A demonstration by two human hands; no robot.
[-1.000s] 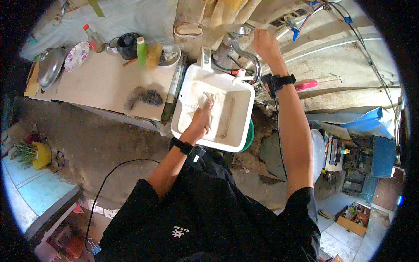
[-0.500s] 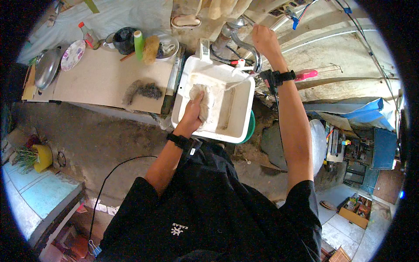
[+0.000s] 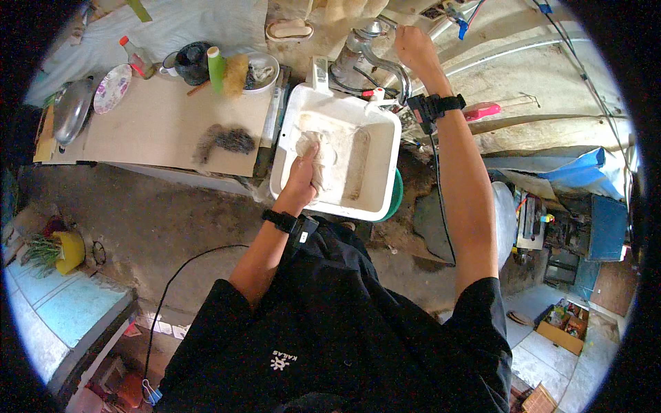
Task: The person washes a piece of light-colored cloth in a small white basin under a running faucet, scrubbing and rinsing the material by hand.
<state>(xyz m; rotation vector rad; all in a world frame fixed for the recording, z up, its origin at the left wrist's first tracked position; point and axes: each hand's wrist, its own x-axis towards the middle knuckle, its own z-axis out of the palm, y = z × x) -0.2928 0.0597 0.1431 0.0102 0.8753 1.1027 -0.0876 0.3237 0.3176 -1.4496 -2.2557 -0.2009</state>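
Note:
My left hand point(image 3: 299, 180) is closed on a wet, off-white cloth point(image 3: 318, 155), bunched up inside the white sink point(image 3: 394, 148). Beyond the sink's far right corner stands a metal hand pump point(image 3: 352, 51) with a curved grey pipe. My right hand point(image 3: 416, 49) is raised beside the pump top, its fingers curled round the end of the handle; most of the grip is hidden by the hand itself. A white tap point(image 3: 377, 103) with a red top points over the sink's far edge. Shallow dirty marks show on the sink floor.
Left of the sink, a board-topped table point(image 3: 165, 124) bears a dark scouring clump point(image 3: 234, 140), a green bottle point(image 3: 215, 69), a loofah point(image 3: 235, 74), a bowl point(image 3: 273, 76), a flowered plate point(image 3: 112, 89) and a metal lid point(image 3: 71, 110). A green basin point(image 3: 394, 196) sits under the sink's right side.
The thin stream of water that ran from the tap into the sink no longer shows. My right hand is slightly higher and farther left; the left still grips the cloth.

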